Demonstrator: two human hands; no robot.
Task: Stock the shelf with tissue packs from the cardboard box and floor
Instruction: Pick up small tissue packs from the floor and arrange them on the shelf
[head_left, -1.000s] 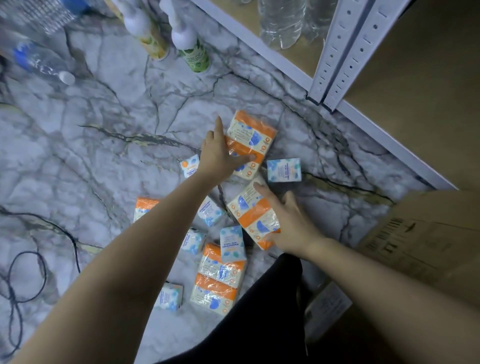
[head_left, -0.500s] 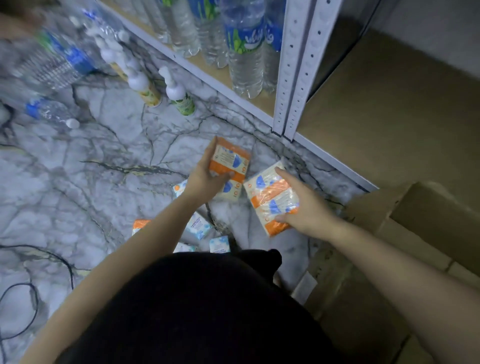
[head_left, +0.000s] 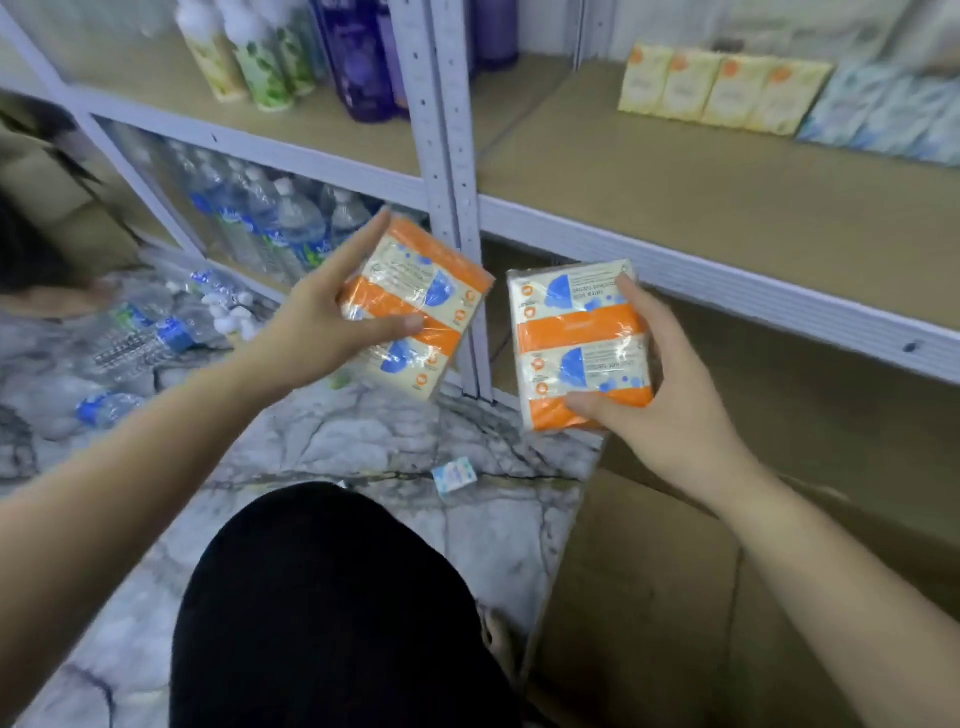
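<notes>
A second ago my hands were down on the floor among the scattered packs. Now my left hand (head_left: 317, 332) has lifted one orange tissue pack (head_left: 415, 317) to mid-frame, and my right hand (head_left: 670, 410) has raised a second pack (head_left: 579, 348) beside it, before the shelf (head_left: 727, 280) edge. Only one small pack (head_left: 454, 474), I think, remains in view on the floor.

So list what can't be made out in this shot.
- Head view: printed text on both orange tissue packs, left and right, too small to read.
- Cardboard box contents: cut off by frame edge and the right arm.
- Shelf packs at the back: blurred.
- Floor under the black-clothed knee: hidden.
</notes>
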